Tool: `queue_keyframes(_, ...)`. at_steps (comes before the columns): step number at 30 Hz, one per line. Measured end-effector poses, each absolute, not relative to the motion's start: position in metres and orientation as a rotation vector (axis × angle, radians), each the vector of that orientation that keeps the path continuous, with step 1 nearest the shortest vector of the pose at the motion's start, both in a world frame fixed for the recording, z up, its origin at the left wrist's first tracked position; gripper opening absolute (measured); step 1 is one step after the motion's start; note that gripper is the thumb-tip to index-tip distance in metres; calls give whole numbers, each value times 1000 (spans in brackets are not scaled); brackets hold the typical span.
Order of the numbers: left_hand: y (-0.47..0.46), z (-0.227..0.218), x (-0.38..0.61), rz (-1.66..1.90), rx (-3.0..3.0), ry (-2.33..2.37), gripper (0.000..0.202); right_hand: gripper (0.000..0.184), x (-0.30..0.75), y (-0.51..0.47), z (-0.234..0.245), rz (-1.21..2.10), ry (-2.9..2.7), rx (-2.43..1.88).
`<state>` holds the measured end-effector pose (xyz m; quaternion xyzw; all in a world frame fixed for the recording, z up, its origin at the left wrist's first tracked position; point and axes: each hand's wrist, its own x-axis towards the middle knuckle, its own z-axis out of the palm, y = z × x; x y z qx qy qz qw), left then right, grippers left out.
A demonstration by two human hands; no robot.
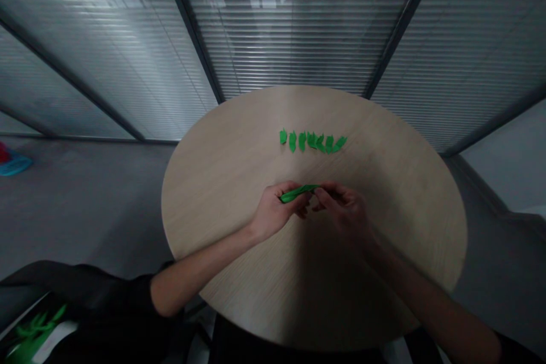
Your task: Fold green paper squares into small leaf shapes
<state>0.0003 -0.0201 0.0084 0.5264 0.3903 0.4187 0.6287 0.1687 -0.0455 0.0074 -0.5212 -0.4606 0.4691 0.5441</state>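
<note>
Over the middle of the table, a long, narrow folded green piece [295, 193], perhaps paper or thin felt, is stretched between my two hands. My left hand [277, 207] is closed around its left part, thumb on the near side. At the right end, the thumb and fingers of my right hand [345, 207] pinch the tip. Beyond the hands, several small green leaf-shaped pieces [302, 141] lie on the tabletop in a row, some touching or overlapping toward the right. Exactly what the green material is, I cannot tell.
The round wooden table [213, 182] stands close to a glass partition with blinds [264, 62]. At lower left, green items [38, 330] lie in or on something dark beside my arm. A red and blue object [15, 164] sits on the floor at far left.
</note>
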Motion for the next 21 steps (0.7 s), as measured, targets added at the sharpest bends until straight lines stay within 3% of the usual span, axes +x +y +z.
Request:
queue_keyframes(7, -20, 10, -1, 959, 1216, 899, 24, 41, 169, -45, 5, 1151, -1090, -1231)
queue_keyframes(21, -20, 10, -1, 887, 1205, 895, 25, 31, 171, -45, 10, 1113, -1135, -1243)
